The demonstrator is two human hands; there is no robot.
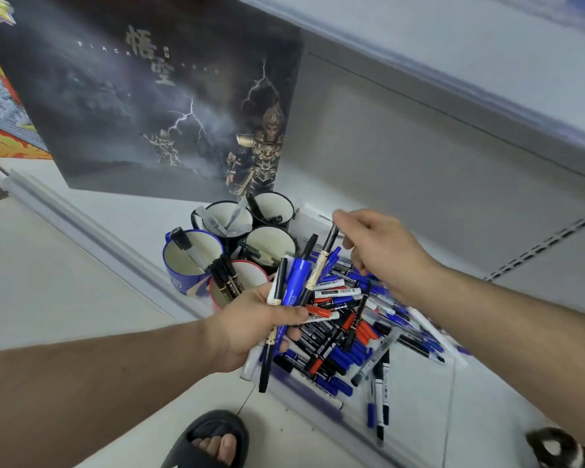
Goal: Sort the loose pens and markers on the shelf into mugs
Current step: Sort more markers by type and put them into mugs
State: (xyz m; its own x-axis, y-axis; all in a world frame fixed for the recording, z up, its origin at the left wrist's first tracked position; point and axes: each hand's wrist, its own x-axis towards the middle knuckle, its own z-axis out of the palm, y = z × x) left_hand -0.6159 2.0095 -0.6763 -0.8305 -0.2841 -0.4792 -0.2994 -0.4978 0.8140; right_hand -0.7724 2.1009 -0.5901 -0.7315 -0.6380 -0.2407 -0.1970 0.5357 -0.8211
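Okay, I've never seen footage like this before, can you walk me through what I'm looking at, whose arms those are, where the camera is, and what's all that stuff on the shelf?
There is no machine here. The one picture comes from a wide-angle camera worn on a person's head, looking down at their own two arms, so the edges bend.

The left hand grips a bundle of pens and markers, among them a thick blue marker. The right hand pinches the top of a slim black-capped pen that stands in that bundle.

Below lies a pile of loose markers, blue, red and black, on a pale shelf. Behind it stand several mugs: a blue mug, a red-rimmed mug and three dark mugs, most with a pen or two inside. A dark poster box stands behind. At the bottom is a sandalled foot.
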